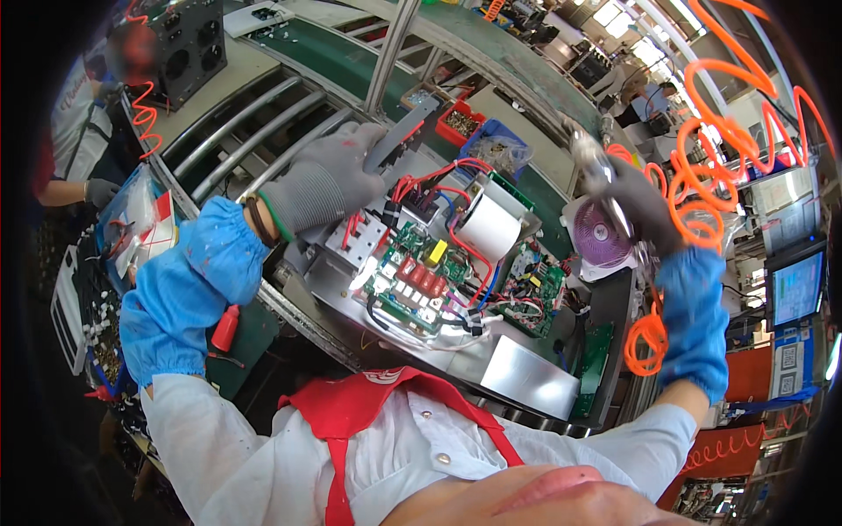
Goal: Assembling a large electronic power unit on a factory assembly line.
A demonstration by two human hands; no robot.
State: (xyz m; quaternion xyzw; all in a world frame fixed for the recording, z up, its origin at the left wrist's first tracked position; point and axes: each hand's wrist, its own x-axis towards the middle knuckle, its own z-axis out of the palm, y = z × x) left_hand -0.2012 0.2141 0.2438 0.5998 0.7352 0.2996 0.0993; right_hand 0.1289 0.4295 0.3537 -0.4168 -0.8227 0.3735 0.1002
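My left hand, in a grey glove, is closed on a dark grey flat metal plate, held up over the far left part of an opened electrical unit. Inside the unit sit a green circuit board with red and yellow parts, a white cylinder, red and blue wires and a second circuit board. A purple fan is at its right end. Above the fan, my gloved right hand is wrapped round a silver air screwdriver, slightly blurred.
Beyond the unit stand a red bin of screws and a blue bin. Orange coiled hoses hang at the right. Conveyor rollers lie to the left, near a red bottle. Another person's gloved hand is at far left.
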